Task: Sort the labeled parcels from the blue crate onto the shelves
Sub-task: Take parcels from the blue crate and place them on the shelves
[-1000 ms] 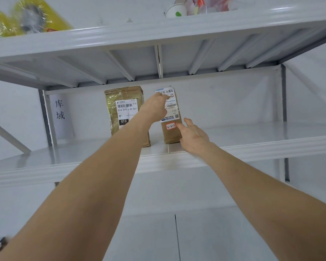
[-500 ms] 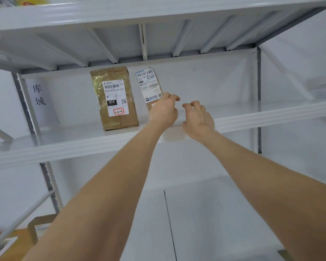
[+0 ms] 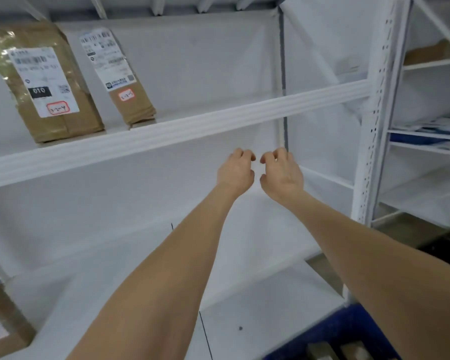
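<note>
Finding our left hand (image 3: 235,171) and right hand (image 3: 281,172) empty, fingers loosely curled below the shelf (image 3: 192,128), we judge both parcels (image 3: 50,81) stand upright so labels face outward.

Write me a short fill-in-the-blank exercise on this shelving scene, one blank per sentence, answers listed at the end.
1. The number of brown parcels standing on the upper shelf is ____.
2. The larger parcel carries a black tag printed with the number ____.
3. The left hand and right hand are both holding ____.
4. The crate at the lower right is coloured ____.

Answers: two; 010; nothing; blue
</note>
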Available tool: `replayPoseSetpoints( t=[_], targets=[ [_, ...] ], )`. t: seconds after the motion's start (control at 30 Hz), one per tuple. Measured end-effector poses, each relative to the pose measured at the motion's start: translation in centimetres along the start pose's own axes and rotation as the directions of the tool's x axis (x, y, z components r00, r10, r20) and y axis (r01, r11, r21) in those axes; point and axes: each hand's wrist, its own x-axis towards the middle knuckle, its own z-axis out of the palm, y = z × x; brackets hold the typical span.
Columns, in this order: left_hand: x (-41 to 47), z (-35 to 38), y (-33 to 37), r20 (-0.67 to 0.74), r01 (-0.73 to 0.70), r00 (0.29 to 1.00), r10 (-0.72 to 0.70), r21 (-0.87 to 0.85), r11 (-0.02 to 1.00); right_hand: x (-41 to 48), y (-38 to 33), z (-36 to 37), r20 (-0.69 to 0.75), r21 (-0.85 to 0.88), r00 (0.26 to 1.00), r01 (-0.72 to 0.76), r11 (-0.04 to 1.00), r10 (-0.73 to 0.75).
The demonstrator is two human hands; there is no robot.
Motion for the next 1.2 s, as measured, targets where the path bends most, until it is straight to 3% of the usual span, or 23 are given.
replayPoseSetpoints(
  t=[0.23,0.53,0.83,1.03,1.2],
  targets=[
    [-1.1,11.9,4.5,0.356,0.059,0.932,-0.07,0.042,0.997,-4.5,11.8,5.5,0.292,-0.075,0.952,-0.068,0.995,0.087],
    [-4.2,30.5,11.5,0.678,0.142,0.709,-0.194,0.131,0.981,-10.9,28.8,13.2,0.666,-0.113,0.733,-0.082,0.99,0.137],
    [-9.6,45.4,15.3,0.821,0.206,0.532,-0.207,0.111,0.972,-18.3,40.0,22.3,0.804,-0.121,0.558,-0.183,0.976,0.205],
    [-14.8,55.6,14.5,0.889,0.249,0.413,-0.195,0.096,0.964,-25.2,45.0,30.7,0.88,-0.186,0.341,-0.395,0.9,0.332],
    [-19.4,66.2,12.4,0.918,0.468,0.307,-0.253,0.086,0.88,-30.6,49.0,39.5,0.896,-0.195,0.24,-0.541,0.818,0.373]
  ],
)
